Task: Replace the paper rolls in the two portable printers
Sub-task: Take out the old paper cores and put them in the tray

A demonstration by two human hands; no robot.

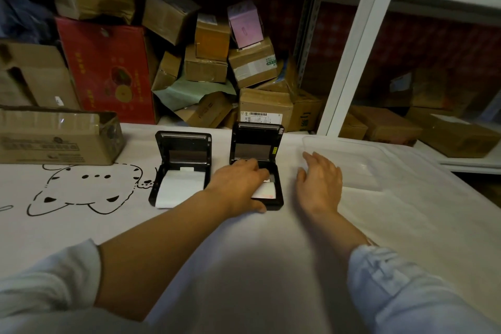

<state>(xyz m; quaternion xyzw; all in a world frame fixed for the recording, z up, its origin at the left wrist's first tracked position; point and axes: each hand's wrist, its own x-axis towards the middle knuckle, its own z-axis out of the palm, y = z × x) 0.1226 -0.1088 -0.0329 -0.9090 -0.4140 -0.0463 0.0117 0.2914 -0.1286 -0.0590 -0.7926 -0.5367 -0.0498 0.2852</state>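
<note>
Reaching into the open right printer, the left hand apparently seats its paper, grip state unclear; the right hand hovers released beside it.

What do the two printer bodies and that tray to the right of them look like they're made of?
Left printer and right printer: black, apparently hard plastic, matte with a slight sheen; both lids are up. Tray: clear, thin-looking plastic; the white cloth shows through it and its rim catches light. Could be stiffer than it looks.
</note>
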